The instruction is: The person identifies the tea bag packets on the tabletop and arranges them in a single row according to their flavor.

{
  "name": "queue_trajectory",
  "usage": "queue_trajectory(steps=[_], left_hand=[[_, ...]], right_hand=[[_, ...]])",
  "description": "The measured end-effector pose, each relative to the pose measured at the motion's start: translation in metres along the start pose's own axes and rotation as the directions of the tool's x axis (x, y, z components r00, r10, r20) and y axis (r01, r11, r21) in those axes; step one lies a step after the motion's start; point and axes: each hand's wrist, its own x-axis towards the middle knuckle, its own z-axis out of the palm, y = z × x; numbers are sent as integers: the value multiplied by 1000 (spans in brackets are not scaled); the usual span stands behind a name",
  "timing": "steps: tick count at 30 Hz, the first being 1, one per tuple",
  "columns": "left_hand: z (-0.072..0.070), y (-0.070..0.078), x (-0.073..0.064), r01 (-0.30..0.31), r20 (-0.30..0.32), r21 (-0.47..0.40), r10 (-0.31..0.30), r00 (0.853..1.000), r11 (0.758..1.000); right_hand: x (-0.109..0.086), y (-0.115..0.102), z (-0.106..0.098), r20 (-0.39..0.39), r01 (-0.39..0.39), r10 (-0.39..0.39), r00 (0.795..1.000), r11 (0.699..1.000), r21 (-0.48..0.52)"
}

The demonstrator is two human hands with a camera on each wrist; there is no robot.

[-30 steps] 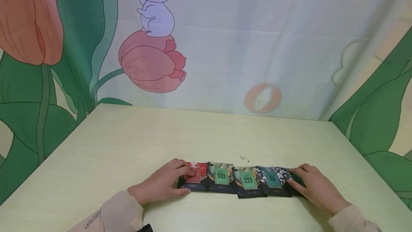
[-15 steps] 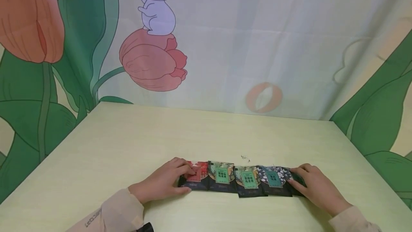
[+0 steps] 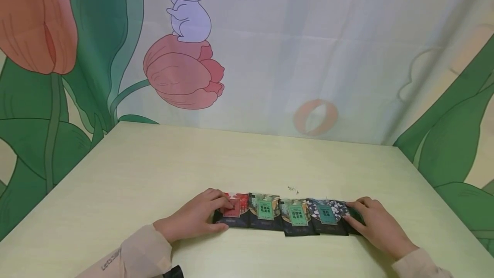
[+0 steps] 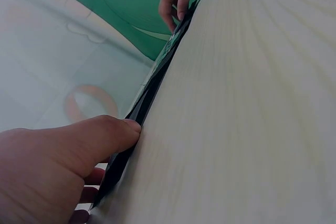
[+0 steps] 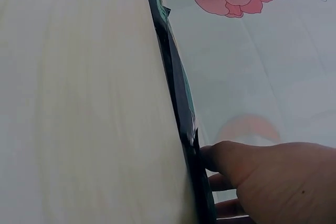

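Note:
A row of flat dark tea sachets lies on the table in the head view, their edges overlapping in places. At the left end is a red-printed sachet [image 3: 242, 207]; my left hand [image 3: 193, 217] grips it, index finger on its face and thumb [image 4: 126, 134] against its near edge. Two green-labelled sachets [image 3: 265, 212] follow, one sitting slightly nearer. Beside them comes a blue sachet [image 3: 330, 214] with white flowers. My right hand [image 3: 386, 228] holds the rightmost dark green sachet [image 3: 353, 229] between thumb and fingers, hiding most of it.
The pale wooden table [image 3: 193, 162] extends around the row. Behind it hangs a printed cloth [image 3: 262, 63] with tulips and a rabbit. A small dark mark [image 3: 293, 190] shows just beyond the sachets. A black object [image 3: 175, 272] is at the left sleeve.

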Motion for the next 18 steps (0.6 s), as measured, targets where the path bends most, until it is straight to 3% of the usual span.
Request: queue_trajectory(steps=[18], left_hand=[[-1,0,-1,-1,0,-8,1,1000,1000]], right_hand=[[1,-1,2,7,-40,40,999,999,-2]])
